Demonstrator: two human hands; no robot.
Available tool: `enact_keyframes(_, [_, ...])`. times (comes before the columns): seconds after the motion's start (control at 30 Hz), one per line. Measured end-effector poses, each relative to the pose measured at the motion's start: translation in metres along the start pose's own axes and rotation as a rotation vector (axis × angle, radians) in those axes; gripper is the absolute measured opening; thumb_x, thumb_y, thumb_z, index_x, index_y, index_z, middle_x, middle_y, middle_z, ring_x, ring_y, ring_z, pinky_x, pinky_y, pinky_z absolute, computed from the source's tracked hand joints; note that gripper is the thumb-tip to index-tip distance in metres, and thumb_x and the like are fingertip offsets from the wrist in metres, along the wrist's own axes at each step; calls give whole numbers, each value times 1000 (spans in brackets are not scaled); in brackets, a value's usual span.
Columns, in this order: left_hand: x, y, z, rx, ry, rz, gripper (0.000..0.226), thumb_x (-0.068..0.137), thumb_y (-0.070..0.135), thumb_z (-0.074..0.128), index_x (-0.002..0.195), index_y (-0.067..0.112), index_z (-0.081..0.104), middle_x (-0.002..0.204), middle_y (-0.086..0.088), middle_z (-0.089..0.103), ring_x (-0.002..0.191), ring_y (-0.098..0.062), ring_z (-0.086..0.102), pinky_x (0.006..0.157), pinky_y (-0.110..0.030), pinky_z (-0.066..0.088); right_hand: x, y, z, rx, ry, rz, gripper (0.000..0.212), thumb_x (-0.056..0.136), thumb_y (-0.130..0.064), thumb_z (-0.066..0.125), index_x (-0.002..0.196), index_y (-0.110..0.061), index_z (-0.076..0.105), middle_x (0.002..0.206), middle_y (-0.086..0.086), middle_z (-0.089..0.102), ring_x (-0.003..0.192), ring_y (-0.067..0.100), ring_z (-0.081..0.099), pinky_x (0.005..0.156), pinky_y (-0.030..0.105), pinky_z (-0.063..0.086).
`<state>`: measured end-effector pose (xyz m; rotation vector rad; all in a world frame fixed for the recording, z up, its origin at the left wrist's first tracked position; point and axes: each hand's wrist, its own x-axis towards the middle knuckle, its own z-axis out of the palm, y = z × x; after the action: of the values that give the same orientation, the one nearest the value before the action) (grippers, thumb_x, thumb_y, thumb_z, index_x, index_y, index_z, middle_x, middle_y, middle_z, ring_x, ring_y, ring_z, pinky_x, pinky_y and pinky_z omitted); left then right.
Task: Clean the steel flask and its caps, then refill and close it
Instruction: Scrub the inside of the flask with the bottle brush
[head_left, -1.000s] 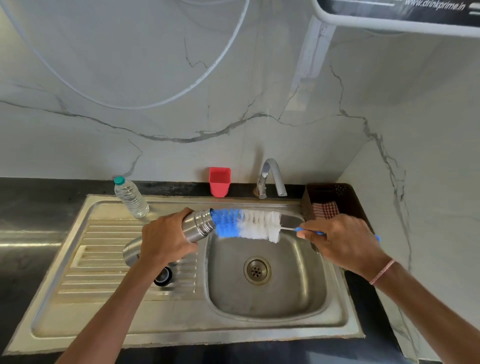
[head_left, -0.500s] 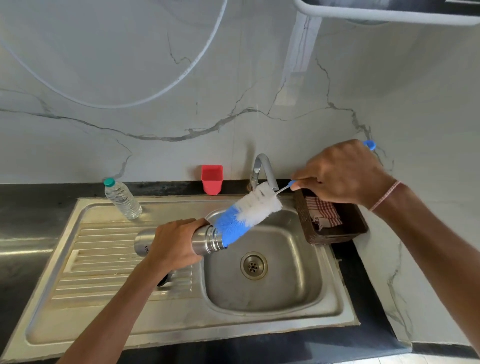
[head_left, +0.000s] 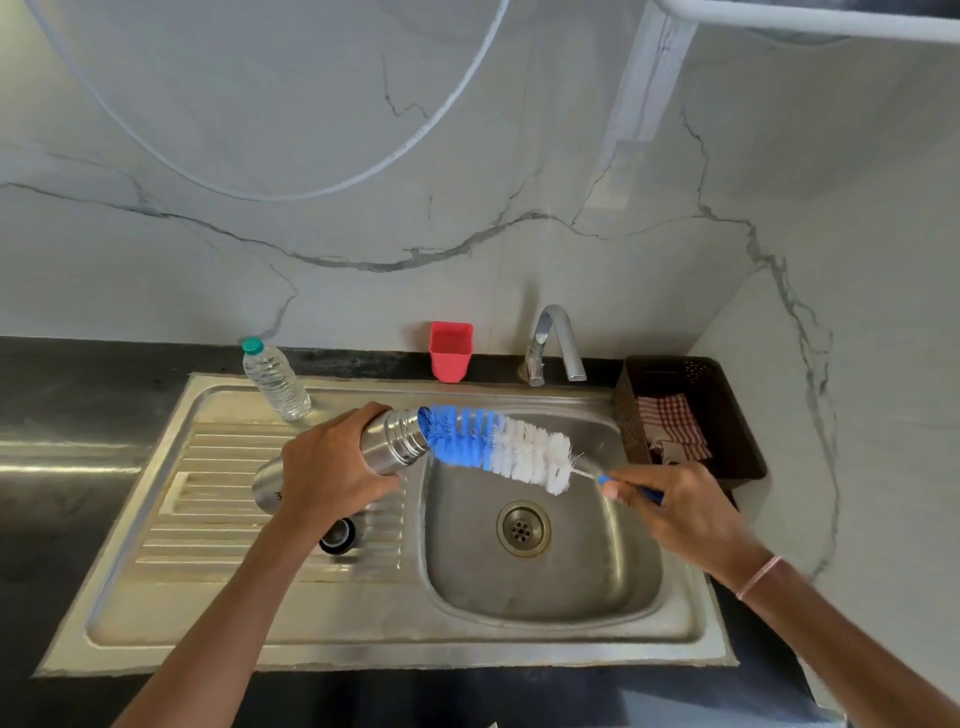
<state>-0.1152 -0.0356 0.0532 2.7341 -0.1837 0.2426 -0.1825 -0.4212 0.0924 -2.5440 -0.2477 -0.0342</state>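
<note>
Left hand (head_left: 332, 470) grips, right hand (head_left: 678, 512) pinches.

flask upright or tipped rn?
Tipped, close to horizontal. The left hand grips the flask by its body, mouth pointing right over the sink basin, with the bottle brush tip at the mouth.

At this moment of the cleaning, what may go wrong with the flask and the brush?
The brush has only its blue tip at the mouth of the flask, and the right hand grips the far end behind a thin wire; pushing may bend it.
The black cap lies on the drainboard close to the left hand; it might be knocked into the basin.
The plastic bottle stands near that hand and could topple.
</note>
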Motion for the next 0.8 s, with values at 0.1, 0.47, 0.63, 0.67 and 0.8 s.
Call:
enact_keyframes(0.1, [2, 1, 3, 2, -14, -81, 69, 51, 43, 92, 112, 34, 61, 82, 16, 60, 75, -21, 63, 74, -40, 50, -11, -18, -1, -270, 68, -69, 30, 97, -56, 54, 100, -33, 73, 50, -14, 43, 42, 10, 43, 44, 23, 29])
enact_keyframes(0.47, [9, 7, 9, 60, -207, -91, 61, 54, 44, 86, 108, 38, 57, 74, 14, 63, 72, -20, 63, 70, -33, 46, 35, -94, -61, -840, 173, -345, 40, 108, -39, 42, 79, -14, 55, 53, -6, 35, 36, 16, 30, 41, 21, 28])
enact_keyframes(0.63, [6, 14, 5, 128, -228, 71, 65, 54, 41, 81, 116, 41, 61, 80, 19, 62, 80, -17, 68, 65, -30, 40, 87, -99, -99, -947, 266, -456, 52, 108, -49, 35, 76, -19, 63, 53, -4, 49, 44, 22, 46, 55, 27, 26])
enact_keyframes(0.67, [5, 14, 4, 99, -216, 74, 65, 53, 41, 82, 115, 41, 62, 78, 20, 61, 79, -17, 68, 65, -30, 40, 96, -95, -104, -952, 250, -456, 56, 107, -53, 33, 77, -20, 66, 56, -4, 54, 48, 26, 52, 56, 29, 28])
enact_keyframes(0.8, [-1, 8, -2, -30, -138, 65, 63, 48, 44, 82, 107, 41, 62, 74, 21, 64, 71, -14, 66, 65, -29, 44, 111, -61, -108, -818, 181, -364, 45, 100, -62, 44, 88, -32, 76, 62, -7, 65, 58, 21, 60, 58, 25, 27])
